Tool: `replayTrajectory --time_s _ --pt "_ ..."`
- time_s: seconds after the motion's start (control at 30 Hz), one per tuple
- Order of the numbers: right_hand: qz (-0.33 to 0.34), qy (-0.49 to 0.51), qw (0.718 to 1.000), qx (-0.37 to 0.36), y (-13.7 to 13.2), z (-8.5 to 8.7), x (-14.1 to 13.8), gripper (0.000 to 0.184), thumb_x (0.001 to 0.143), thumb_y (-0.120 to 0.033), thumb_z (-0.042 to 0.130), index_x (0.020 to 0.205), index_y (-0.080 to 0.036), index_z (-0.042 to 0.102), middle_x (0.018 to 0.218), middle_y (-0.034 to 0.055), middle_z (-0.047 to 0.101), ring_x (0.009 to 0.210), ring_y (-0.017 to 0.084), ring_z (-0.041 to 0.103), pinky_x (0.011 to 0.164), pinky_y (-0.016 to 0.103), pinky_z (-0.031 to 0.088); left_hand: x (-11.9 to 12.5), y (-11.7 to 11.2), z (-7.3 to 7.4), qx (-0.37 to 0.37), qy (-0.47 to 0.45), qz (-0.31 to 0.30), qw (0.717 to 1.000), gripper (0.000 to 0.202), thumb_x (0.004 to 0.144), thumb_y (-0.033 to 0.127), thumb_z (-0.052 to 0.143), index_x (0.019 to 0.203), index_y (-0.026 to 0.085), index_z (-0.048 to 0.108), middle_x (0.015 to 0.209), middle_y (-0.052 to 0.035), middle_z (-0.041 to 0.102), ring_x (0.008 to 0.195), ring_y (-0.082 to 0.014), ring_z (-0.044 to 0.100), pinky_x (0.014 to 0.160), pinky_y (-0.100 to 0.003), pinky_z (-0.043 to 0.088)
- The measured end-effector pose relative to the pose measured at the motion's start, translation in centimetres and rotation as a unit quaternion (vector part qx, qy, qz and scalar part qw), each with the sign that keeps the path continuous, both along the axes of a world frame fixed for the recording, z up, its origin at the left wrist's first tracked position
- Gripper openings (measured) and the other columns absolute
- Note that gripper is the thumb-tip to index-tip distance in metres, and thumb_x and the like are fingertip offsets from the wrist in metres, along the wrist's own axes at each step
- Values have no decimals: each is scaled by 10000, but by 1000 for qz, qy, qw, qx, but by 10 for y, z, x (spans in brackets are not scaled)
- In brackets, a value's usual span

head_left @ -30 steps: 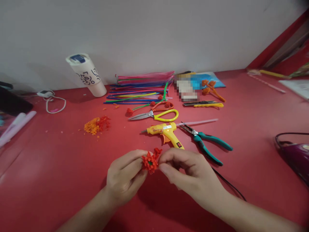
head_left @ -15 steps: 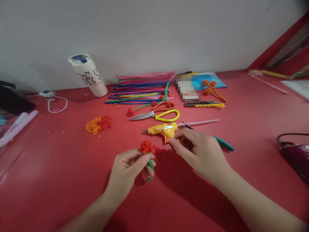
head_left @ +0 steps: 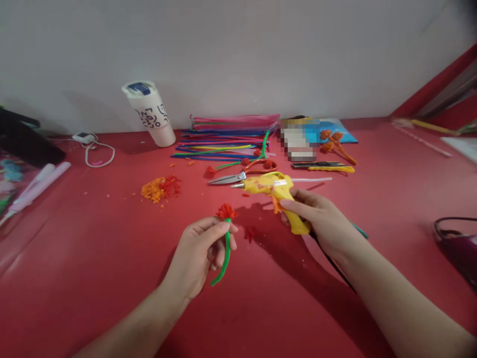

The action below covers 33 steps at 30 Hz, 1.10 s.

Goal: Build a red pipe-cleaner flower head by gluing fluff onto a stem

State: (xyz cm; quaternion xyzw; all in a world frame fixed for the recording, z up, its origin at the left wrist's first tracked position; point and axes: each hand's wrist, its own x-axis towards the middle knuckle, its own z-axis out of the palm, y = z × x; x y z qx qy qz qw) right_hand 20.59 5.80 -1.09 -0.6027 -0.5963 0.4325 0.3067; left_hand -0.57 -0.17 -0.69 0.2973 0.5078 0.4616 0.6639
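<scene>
Between the thumb and fingers of my left hand (head_left: 203, 248) is a flower with a red head (head_left: 226, 212) and a green pipe-cleaner stem (head_left: 226, 253) that curves downward. My right hand (head_left: 322, 219) grips a yellow hot glue gun (head_left: 278, 186) by its handle, lifted off the table with the nozzle pointing left. A clear glue stick (head_left: 313, 179) juts from its back end. Small red pieces (head_left: 251, 234) lie on the table between my hands. Behind the glue gun lie scissors (head_left: 227, 179), their yellow handle mostly hidden by it.
A pile of orange and red clippings (head_left: 158, 189) lies left. Pipe cleaners (head_left: 227, 134) are stacked along the wall beside a white tumbler (head_left: 151, 114). A yellow-handled cutter (head_left: 324, 167) and an orange pipe-cleaner sprig (head_left: 337, 144) lie back right. A purple object (head_left: 456, 248) stands at right.
My right hand has taken hold of the glue gun and raised it off the table. My left hand has tipped the flower, so more of its green stem shows. The view has shifted slightly.
</scene>
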Motion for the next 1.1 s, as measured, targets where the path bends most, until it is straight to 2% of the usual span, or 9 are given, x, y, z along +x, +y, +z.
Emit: replayTrajectory --time_s 0.1,0.27,0.4,0.5,0.57,0.67,0.73,0.87,1.1 --pt "-4 199 975 -97 -6 12 1 279 683 -401 672 794 -178 547 592 -25 551 505 104 508 467 224 386 -2 2 -1 1 4 12 1000 178 772 288 634 689 140 690 529 24 626 305 4 403 307 -106 238" --pt "45 268 956 -112 -17 20 -4 201 690 -319 663 801 -164 600 590 15 609 467 116 513 463 256 414 -2 6 -1 -1 -4 37 999 152 738 282 664 692 138 685 499 38 602 297 3 388 299 -110 224" --pt "53 240 966 -75 -26 15 -5 180 683 -307 697 784 -164 653 704 41 650 506 110 512 447 245 395 -4 9 -1 2 0 58 998 142 722 274 666 671 142 661 519 31 624 299 1 382 292 -114 209" --pt "60 197 977 -54 -35 15 -6 239 724 -392 681 852 -190 680 783 51 666 629 157 577 497 257 447 -5 10 -1 -1 3 60 998 177 722 288 661 628 141 627 491 24 615 289 -16 374 283 -131 233" --pt "74 149 986 -10 -40 18 -8 245 781 -435 630 874 -214 681 800 49 671 684 179 602 561 276 493 -6 10 -1 0 3 63 998 178 722 291 658 631 141 626 475 26 603 296 -29 399 290 -137 276" --pt "146 86 982 83 -45 23 -12 183 826 -411 592 840 -241 657 802 39 670 739 193 630 642 281 526 -5 10 -1 14 -1 77 997 152 721 282 646 662 142 635 516 17 629 336 -51 478 316 -144 347" --pt "181 60 975 114 -47 23 -14 171 843 -395 572 785 -239 613 728 24 642 668 176 622 584 257 518 -4 10 0 22 -3 77 997 169 728 285 640 638 144 618 525 13 638 348 -62 509 330 -152 384" --pt "162 13 976 141 -49 17 -17 236 859 -402 544 703 -224 550 658 18 596 565 148 569 472 240 457 -3 9 2 20 -1 67 998 191 718 286 659 606 149 586 515 11 643 336 -78 532 328 -164 408" --pt "148 -12 976 161 -52 17 -20 303 852 -453 546 655 -222 545 629 27 575 577 154 559 467 257 431 -2 8 2 21 17 73 997 188 705 284 664 596 151 588 477 13 626 313 -82 519 313 -170 388"
